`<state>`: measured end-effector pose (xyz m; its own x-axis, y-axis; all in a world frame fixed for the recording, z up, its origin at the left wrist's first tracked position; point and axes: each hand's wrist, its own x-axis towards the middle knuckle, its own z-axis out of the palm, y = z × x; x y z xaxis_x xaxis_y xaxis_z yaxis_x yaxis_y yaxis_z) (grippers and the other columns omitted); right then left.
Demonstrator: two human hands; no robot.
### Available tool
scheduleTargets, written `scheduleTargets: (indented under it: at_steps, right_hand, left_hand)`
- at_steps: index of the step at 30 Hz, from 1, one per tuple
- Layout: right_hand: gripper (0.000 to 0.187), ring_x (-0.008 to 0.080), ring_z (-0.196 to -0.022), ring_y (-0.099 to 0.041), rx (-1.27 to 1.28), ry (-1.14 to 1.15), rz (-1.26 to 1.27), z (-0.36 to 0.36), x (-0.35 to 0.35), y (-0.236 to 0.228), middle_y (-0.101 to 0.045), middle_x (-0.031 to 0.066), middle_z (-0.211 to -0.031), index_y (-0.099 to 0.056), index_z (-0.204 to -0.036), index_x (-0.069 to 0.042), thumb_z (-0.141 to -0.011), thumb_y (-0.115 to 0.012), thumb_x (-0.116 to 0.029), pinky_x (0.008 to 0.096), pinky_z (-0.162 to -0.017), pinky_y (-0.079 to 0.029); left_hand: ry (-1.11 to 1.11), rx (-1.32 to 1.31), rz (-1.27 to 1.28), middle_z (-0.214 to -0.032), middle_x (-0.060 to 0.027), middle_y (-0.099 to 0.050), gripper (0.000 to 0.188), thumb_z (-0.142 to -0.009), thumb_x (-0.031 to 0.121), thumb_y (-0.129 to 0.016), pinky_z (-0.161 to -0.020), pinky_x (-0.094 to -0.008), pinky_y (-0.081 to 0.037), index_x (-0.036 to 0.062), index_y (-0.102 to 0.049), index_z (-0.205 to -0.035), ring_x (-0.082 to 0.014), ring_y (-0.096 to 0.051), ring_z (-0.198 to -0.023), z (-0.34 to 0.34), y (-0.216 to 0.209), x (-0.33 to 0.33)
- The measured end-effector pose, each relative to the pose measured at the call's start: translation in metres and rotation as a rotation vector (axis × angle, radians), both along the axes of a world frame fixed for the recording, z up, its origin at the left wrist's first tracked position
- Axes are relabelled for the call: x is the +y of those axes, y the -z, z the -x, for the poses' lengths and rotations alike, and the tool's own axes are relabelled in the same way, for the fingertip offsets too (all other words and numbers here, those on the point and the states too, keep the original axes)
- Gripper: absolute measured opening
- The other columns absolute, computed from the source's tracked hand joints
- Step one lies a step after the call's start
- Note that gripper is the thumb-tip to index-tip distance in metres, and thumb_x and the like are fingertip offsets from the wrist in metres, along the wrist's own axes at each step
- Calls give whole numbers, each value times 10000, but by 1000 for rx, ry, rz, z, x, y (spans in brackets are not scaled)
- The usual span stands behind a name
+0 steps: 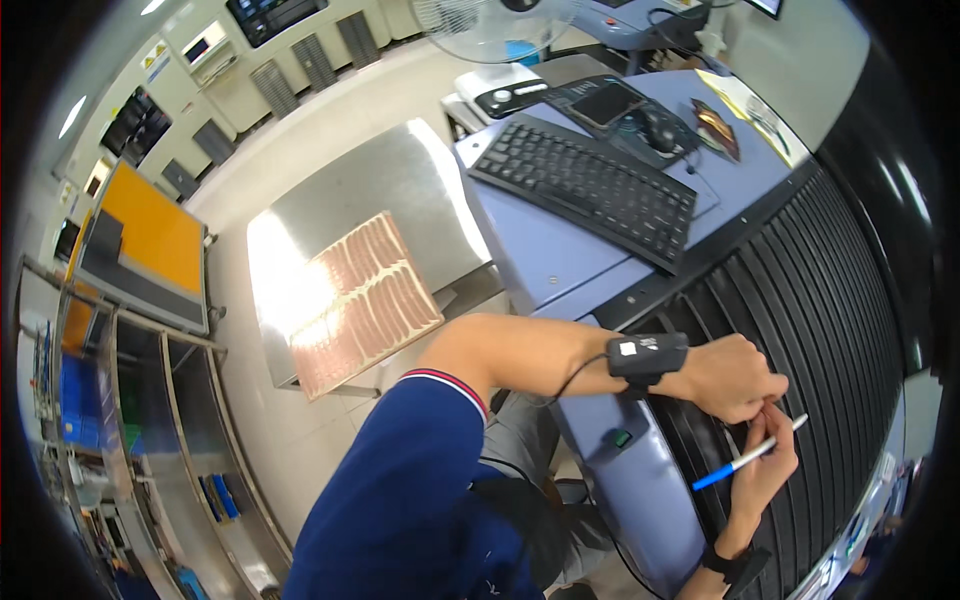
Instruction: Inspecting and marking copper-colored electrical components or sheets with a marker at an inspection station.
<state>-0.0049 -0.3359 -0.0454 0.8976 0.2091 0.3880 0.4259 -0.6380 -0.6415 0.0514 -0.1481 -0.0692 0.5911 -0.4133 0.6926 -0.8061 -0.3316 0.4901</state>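
Observation:
My left hand is closed in a loose fist above a black ribbed cover. Its fingertips meet those of my right hand, and whatever may be between them is hidden. A slim white pen with a blue end lies slanted across my right hand, held in its curled fingers. On my left wrist sits a small black device with a cable. A dark band goes round my right wrist.
Beyond my left forearm, a blue-grey machine top bears a black keyboard, a mouse and a phone. Left of it, a metal table holds a copper-patterned panel. A fan stands behind; shelving is at far left.

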Motion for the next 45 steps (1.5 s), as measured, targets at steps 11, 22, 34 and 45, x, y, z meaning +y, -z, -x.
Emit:
scheduleTargets:
  at_steps: [11, 22, 34, 45]
  right_hand:
    - [165, 119, -898, -626, -50, 29, -53, -6, -3, 10, -692, 96, -984, -650, -1126, 73, -1018, -598, -41, 264, -822, -512]
    - [148, 127, -905, -658, -34, 19, -77, -6, -5, 6, -729, 121, -971, -656, -1103, 64, -1008, -607, -39, 287, -827, -529]
    - [118, 221, -700, -701, -85, 19, -91, 1, 9, -7, -705, 163, -794, -691, -1007, -13, -892, -675, 5, 308, -666, -527]
    - [199, 329, -714, -698, -120, -67, -165, -2, 3, -4, -685, 161, -791, -656, -1019, -19, -828, -673, 37, 380, -635, -540]
  left_hand:
    - [5, -22, 62, -553, -122, -615, 88, -769, 138, -644, -463, -440, -462, 52, -629, -772, -341, -624, -501, -1, 3, -4]
    - [24, -19, -45, -577, -140, -625, 105, -777, 151, -655, -487, -452, -484, 52, -625, -791, -365, -637, -531, 0, 0, -3]
    - [41, -42, -29, -622, -78, -613, 78, -847, 95, -678, -495, -386, -489, 81, -619, -895, -294, -634, -541, 7, -7, 3]
    - [59, 23, -103, -700, -82, -686, 128, -816, 66, -720, -521, -334, -521, 57, -642, -918, -240, -670, -561, 9, -19, 2]
